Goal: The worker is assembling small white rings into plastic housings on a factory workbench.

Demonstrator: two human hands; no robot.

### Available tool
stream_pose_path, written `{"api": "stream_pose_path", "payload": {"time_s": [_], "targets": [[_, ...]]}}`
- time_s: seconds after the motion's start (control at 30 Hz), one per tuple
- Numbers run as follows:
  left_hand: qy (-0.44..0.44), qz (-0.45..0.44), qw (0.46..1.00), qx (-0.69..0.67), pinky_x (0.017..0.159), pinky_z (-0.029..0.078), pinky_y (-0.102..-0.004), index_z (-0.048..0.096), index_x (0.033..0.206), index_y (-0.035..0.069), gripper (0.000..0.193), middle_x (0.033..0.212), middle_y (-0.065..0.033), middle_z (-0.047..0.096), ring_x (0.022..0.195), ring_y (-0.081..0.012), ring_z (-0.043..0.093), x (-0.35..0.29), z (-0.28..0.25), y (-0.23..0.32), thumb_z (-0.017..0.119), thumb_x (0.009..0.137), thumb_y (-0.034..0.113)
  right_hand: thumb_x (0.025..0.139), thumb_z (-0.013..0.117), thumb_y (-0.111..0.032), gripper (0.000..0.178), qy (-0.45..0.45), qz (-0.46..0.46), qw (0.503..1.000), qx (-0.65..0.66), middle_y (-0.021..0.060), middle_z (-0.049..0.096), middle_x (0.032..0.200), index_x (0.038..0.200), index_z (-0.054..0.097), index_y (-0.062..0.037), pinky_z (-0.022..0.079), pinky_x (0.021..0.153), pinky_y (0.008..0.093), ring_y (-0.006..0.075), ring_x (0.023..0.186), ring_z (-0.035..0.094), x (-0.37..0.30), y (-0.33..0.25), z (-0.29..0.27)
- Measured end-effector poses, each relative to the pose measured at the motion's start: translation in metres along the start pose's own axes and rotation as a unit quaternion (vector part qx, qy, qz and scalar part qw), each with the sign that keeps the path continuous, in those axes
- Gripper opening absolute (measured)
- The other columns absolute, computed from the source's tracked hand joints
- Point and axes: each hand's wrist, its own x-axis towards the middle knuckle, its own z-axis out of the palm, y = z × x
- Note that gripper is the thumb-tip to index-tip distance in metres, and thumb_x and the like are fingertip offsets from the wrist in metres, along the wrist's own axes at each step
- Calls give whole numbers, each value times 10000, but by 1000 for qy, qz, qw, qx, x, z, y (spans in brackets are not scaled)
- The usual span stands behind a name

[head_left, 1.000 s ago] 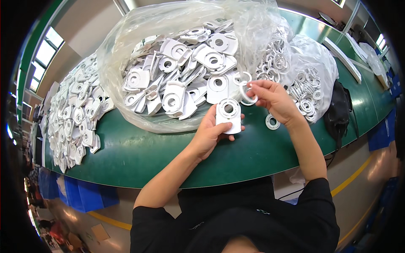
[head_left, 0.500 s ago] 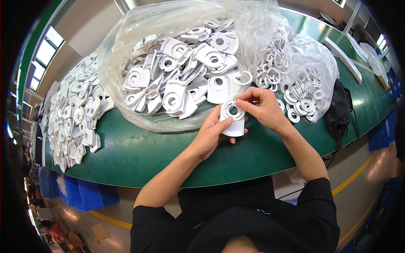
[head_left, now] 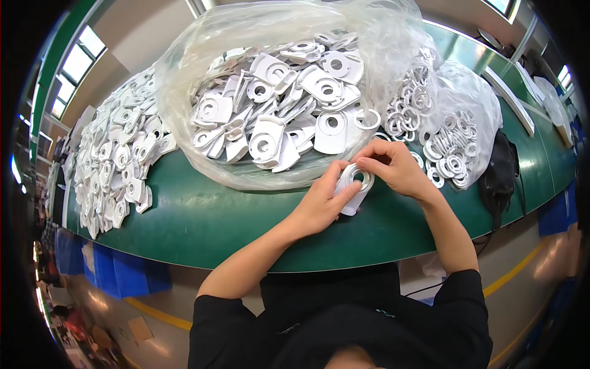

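Note:
Over the near half of the green table (head_left: 227,224), my left hand (head_left: 319,203) holds a white plastic part (head_left: 351,200) with a flat plate end and a round holed end. Its thumb lies across the part's face beside the hole. A white ring (head_left: 367,177) sits at the round end. My right hand (head_left: 402,172) pinches the upper edge of that ring between thumb and forefinger; the fingertips partly cover it. Whether the ring lies fully flat on the part, I cannot tell.
Beyond my hands, a large clear plastic bag (head_left: 175,132) lies open, full of similar white parts (head_left: 264,144). Loose parts (head_left: 117,166) are heaped at left. White rings (head_left: 453,163) spill from a second bag (head_left: 482,104) at right, next to a black bag (head_left: 499,172). Blue bins (head_left: 123,280) stand below the table.
The white part is now tilted, its round end turned toward the right. My left thumb has moved up next to the hole. The view has shifted slightly.

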Motion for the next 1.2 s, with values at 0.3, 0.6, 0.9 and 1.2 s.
{"api": "stream_pose_path", "payload": {"time_s": [0.3,0.6,0.9,1.2], "targets": [[44,39,974,220,604,414,-341,529,833,-10,292,729,-151,579,631,-229,554,4,-13,-6,465,962,245,876,615,-95,121,-39,-83,983,-161,35,582,756,902,595,22,433,630,253,86,702,514,-5,3,11],[112,143,974,-138,710,407,-220,432,1119,31,196,924,-33,572,793,-64,493,12,0,-18,456,984,172,959,547,-185,198,117,-35,984,128,-10,609,820,978,607,3,416,667,193,30,753,522,4,15,19],[24,73,994,-80,715,430,-247,531,943,22,247,855,-26,593,786,-91,523,8,-20,-14,429,997,240,924,556,-120,154,33,-92,993,-71,35,638,815,934,619,20,442,728,221,84,770,554,-2,-3,20],[123,97,966,206,552,338,-268,510,799,-1,288,702,11,480,617,-97,365,8,-18,-10,448,983,210,905,590,-96,127,8,-57,995,-87,40,647,790,919,613,28,459,665,219,70,740,569,-5,5,19]]}}
